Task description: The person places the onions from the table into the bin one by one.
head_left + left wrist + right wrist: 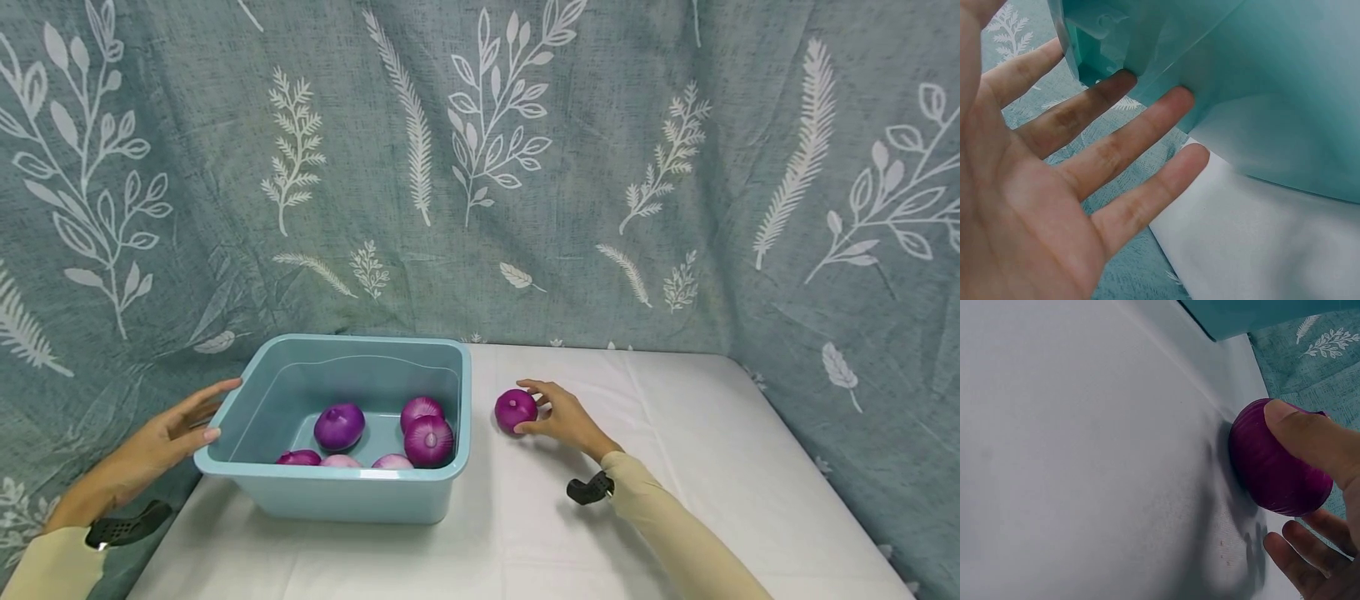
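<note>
We are closing our right hand [567, 417] on a round purple onion [515, 410] lying on the white-covered table [675, 467], thumb and fingers curling around it in a loose grip, not yet lifted. Just left of that grip stands the pale blue plastic tub [352, 492], already holding six onions [429, 439], so we judge this one the last left outside. Our left hand [161, 442] is resting flat, fingers straight, against the tub's far-left wall.

The purple onion [515, 409], round and glossy, rests on the white tabletop just right of the light-blue tub [335, 487], outside it.
</note>
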A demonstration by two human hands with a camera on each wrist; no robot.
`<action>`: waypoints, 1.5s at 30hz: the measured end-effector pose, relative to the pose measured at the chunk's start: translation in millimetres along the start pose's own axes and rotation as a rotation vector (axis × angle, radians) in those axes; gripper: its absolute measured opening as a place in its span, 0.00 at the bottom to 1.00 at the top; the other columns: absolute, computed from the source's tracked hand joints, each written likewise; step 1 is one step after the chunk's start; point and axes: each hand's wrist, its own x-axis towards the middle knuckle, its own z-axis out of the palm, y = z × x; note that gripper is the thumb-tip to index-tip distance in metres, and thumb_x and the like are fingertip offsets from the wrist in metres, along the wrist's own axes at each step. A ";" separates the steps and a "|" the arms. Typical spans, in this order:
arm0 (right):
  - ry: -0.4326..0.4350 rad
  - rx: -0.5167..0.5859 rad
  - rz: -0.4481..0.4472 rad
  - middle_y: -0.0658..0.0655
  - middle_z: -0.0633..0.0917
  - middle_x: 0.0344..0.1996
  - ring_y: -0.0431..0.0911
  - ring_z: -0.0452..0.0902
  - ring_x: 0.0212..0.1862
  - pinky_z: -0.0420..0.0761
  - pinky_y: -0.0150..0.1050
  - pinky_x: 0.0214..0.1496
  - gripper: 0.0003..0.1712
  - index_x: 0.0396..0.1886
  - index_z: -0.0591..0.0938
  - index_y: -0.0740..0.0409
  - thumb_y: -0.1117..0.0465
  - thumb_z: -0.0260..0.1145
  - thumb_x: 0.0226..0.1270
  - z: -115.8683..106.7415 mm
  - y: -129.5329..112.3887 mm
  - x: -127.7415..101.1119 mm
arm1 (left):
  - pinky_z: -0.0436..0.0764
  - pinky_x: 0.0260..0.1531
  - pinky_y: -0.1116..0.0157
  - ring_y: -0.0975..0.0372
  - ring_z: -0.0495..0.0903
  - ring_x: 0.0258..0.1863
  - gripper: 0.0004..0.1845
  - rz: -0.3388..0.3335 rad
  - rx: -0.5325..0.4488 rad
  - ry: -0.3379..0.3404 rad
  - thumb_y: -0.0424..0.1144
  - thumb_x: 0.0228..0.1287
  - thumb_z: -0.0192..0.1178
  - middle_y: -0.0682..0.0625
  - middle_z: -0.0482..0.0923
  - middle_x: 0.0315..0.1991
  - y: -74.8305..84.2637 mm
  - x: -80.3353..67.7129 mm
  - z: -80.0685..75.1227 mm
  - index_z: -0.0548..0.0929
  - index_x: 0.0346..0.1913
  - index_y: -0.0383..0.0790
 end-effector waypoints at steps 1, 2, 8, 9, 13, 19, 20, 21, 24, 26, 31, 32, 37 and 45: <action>0.000 0.003 0.002 0.59 0.82 0.55 0.53 0.81 0.52 0.85 0.50 0.51 0.45 0.71 0.77 0.53 0.55 0.86 0.52 0.9 0.3 0.1 | 0.54 0.57 0.19 0.26 0.38 0.75 0.35 -0.003 0.002 0.001 0.38 0.85 0.46 0.44 0.37 0.84 0.4 0.1 0.0 0.45 0.85 0.59; 0.002 0.001 0.002 0.59 0.82 0.55 0.53 0.81 0.51 0.85 0.50 0.51 0.45 0.70 0.78 0.54 0.55 0.86 0.52 1.8 0.5 0.1 | 0.54 0.56 0.19 0.26 0.38 0.75 0.35 -0.005 0.003 0.002 0.38 0.85 0.46 0.42 0.37 0.84 0.9 0.3 0.0 0.45 0.85 0.59; 0.006 -0.006 0.000 0.58 0.83 0.55 0.51 0.82 0.49 0.85 0.49 0.49 0.44 0.70 0.78 0.55 0.55 0.86 0.52 6.2 2.7 -0.5 | 0.56 0.56 0.19 0.26 0.40 0.74 0.35 -0.007 0.016 0.006 0.39 0.85 0.47 0.37 0.37 0.83 1.0 0.8 0.2 0.46 0.85 0.60; 0.007 -0.004 0.003 0.58 0.83 0.55 0.51 0.82 0.49 0.85 0.48 0.49 0.44 0.70 0.78 0.55 0.55 0.86 0.52 6.7 2.6 -0.6 | 0.57 0.56 0.19 0.26 0.40 0.74 0.35 -0.007 0.017 0.007 0.39 0.85 0.47 0.37 0.37 0.83 0.7 0.7 0.2 0.46 0.85 0.60; 0.015 -0.002 0.012 0.57 0.84 0.55 0.51 0.82 0.50 0.84 0.47 0.49 0.44 0.69 0.78 0.54 0.55 0.86 0.51 7.5 2.0 -1.0 | 0.56 0.56 0.20 0.26 0.40 0.74 0.35 -0.003 0.016 0.011 0.39 0.85 0.46 0.38 0.38 0.83 -0.9 0.7 0.2 0.46 0.85 0.60; 0.028 -0.002 0.016 0.58 0.84 0.54 0.51 0.82 0.50 0.84 0.47 0.49 0.45 0.70 0.78 0.55 0.54 0.86 0.52 7.5 1.2 -2.2 | 0.54 0.56 0.19 0.26 0.39 0.74 0.35 0.006 0.005 0.008 0.38 0.85 0.47 0.38 0.37 0.83 -1.7 1.3 0.2 0.45 0.85 0.58; 0.027 0.001 0.018 0.58 0.84 0.53 0.51 0.81 0.50 0.84 0.47 0.49 0.45 0.70 0.78 0.56 0.54 0.86 0.52 7.4 1.1 -2.6 | 0.55 0.56 0.19 0.26 0.39 0.74 0.35 0.007 0.005 0.007 0.38 0.85 0.47 0.38 0.37 0.83 -1.7 1.4 0.3 0.45 0.85 0.59; 0.028 0.002 0.020 0.58 0.84 0.53 0.51 0.81 0.49 0.84 0.47 0.49 0.45 0.70 0.78 0.56 0.54 0.86 0.52 7.3 1.6 -2.9 | 0.55 0.56 0.19 0.26 0.39 0.74 0.35 0.007 0.006 0.006 0.38 0.85 0.47 0.37 0.37 0.83 -1.6 1.4 0.3 0.45 0.85 0.58; 0.031 -0.009 0.021 0.59 0.84 0.53 0.51 0.82 0.49 0.85 0.47 0.48 0.45 0.69 0.78 0.57 0.53 0.86 0.52 7.3 4.6 -3.7 | 0.55 0.56 0.19 0.25 0.39 0.74 0.35 0.002 0.008 0.004 0.38 0.85 0.47 0.35 0.36 0.82 -0.8 1.1 0.3 0.45 0.85 0.58; 0.037 -0.021 0.021 0.59 0.84 0.53 0.51 0.82 0.49 0.85 0.46 0.48 0.44 0.69 0.78 0.56 0.52 0.85 0.52 6.3 6.2 -4.4 | 0.55 0.56 0.19 0.25 0.39 0.74 0.35 -0.001 0.009 0.004 0.38 0.85 0.46 0.34 0.36 0.82 -0.1 0.7 0.4 0.45 0.85 0.58; 0.053 -0.026 0.018 0.60 0.84 0.53 0.52 0.83 0.49 0.85 0.47 0.49 0.44 0.69 0.78 0.55 0.53 0.85 0.52 2.1 5.5 -5.6 | 0.55 0.56 0.19 0.25 0.39 0.74 0.35 -0.003 0.008 0.003 0.38 0.85 0.46 0.34 0.36 0.82 0.6 0.3 0.1 0.45 0.85 0.59; 0.056 -0.023 0.019 0.60 0.84 0.53 0.52 0.83 0.49 0.85 0.47 0.49 0.44 0.69 0.78 0.55 0.53 0.85 0.52 1.1 5.1 -5.7 | 0.55 0.56 0.19 0.25 0.39 0.74 0.35 -0.001 0.008 0.004 0.38 0.85 0.46 0.35 0.36 0.82 0.5 0.4 0.0 0.45 0.85 0.59; 0.063 -0.017 0.025 0.59 0.84 0.55 0.51 0.83 0.49 0.85 0.45 0.49 0.44 0.70 0.77 0.55 0.52 0.85 0.54 -5.3 4.1 -7.8 | 0.55 0.56 0.19 0.26 0.39 0.74 0.35 0.007 0.010 0.005 0.38 0.85 0.46 0.37 0.37 0.83 -0.4 1.1 0.2 0.45 0.85 0.60; 0.055 0.035 0.039 0.57 0.82 0.57 0.50 0.83 0.49 0.85 0.47 0.51 0.44 0.72 0.76 0.50 0.48 0.83 0.56 -17.0 -3.9 -10.8 | 0.53 0.56 0.18 0.25 0.38 0.74 0.35 0.006 0.001 0.007 0.38 0.85 0.46 0.41 0.37 0.83 -0.8 0.4 0.7 0.45 0.85 0.57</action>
